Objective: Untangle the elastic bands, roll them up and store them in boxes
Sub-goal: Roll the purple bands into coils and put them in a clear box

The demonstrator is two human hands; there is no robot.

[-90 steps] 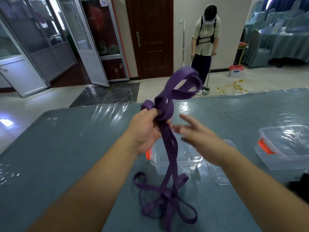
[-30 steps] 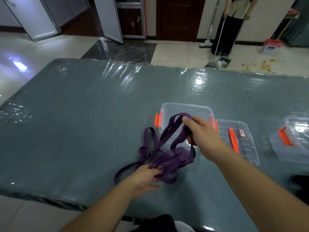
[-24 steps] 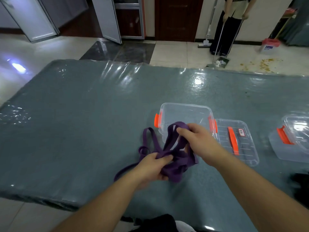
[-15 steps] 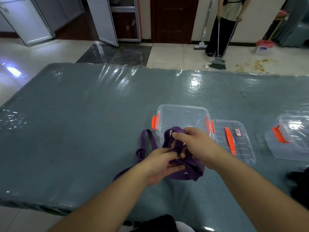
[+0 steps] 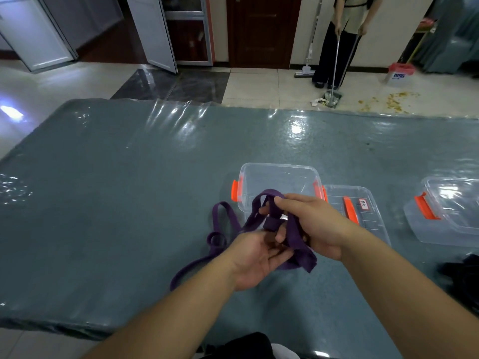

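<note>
A tangled purple elastic band point(image 5: 225, 230) lies on the grey-green counter point(image 5: 116, 198), which is covered in clear shiny film. Its loose loops trail to the left, and one strand runs toward the near edge. The bunched part of the band rises off the counter into both hands. The left hand point(image 5: 255, 257) sits palm up beneath the bundle, its grip loosely curled round the lower folds of the band. The right hand point(image 5: 315, 228) comes over from the other side, its grip pinched on a loop at the top of the bundle, with another fold draped across its fingers point(image 5: 283, 203).

Just behind the hands stands an open clear box point(image 5: 278, 177) with orange latches. Its lid point(image 5: 368, 216), with an orange handle and a small label, lies flat beside it on the right. Further right sits a second clear box point(image 5: 448, 211), closed with an orange latch. Some dark object point(image 5: 464, 274) shows at the right edge. Beyond the counter, a person point(image 5: 344, 35) stands holding a broom on the tiled floor.
</note>
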